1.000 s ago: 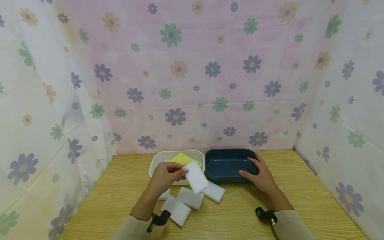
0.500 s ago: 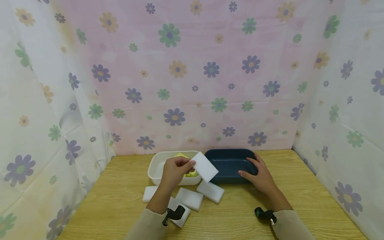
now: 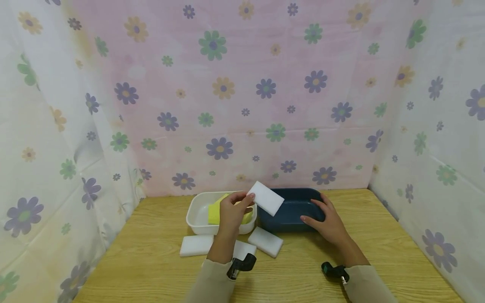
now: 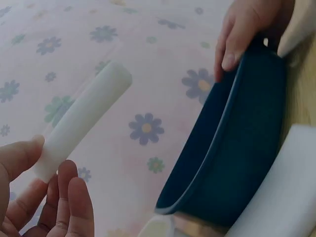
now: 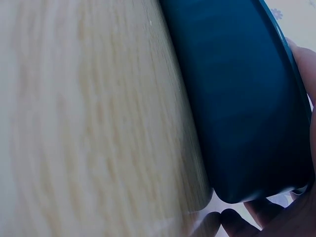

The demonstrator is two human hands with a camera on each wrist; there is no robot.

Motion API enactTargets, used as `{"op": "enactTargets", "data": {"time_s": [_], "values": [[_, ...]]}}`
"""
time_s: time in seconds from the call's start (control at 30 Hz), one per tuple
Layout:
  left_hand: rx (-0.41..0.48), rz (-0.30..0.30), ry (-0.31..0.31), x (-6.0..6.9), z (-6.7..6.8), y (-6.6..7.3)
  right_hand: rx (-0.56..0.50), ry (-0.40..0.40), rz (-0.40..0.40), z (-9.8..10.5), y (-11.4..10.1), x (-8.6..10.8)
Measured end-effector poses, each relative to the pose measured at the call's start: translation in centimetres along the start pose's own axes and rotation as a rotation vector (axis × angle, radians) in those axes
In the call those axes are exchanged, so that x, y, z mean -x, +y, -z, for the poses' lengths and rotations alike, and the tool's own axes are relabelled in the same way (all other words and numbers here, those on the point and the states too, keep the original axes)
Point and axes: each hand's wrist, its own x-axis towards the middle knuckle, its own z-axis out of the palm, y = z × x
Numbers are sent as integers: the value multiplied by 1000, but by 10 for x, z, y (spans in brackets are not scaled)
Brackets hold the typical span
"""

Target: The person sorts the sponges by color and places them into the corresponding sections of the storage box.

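Observation:
My left hand [image 3: 233, 212] pinches one white sponge block [image 3: 266, 198] by its left end, above the left part of the dark blue tub [image 3: 289, 210]. In the left wrist view the block [image 4: 84, 118] appears edge-on between thumb and fingers of my left hand [image 4: 44, 192], apart from the tub [image 4: 252, 133]. My right hand [image 3: 329, 221] grips the tub's right end, thumb over the front rim and fingers at the far side. The right wrist view has the tub's outer wall [image 5: 242, 98] with part of my right hand [image 5: 291, 217] around its end.
A white tub [image 3: 201, 229] with yellow pieces [image 3: 214, 213] in it stands left of the blue one. In front lie several white blocks, among them one at the left [image 3: 196, 245] and one at the right [image 3: 266, 241]; my left forearm partly covers others.
My left hand has carried the white block up and to the right, from in front of the white tub to over the blue one. My right hand keeps its hold on the blue tub.

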Motion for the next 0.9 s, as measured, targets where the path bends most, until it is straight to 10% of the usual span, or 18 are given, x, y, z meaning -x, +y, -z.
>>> {"op": "enactTargets", "data": {"time_s": [0.9], "values": [[-55, -4, 71, 2, -19, -23, 10, -1, -11, 0, 3, -1]]}}
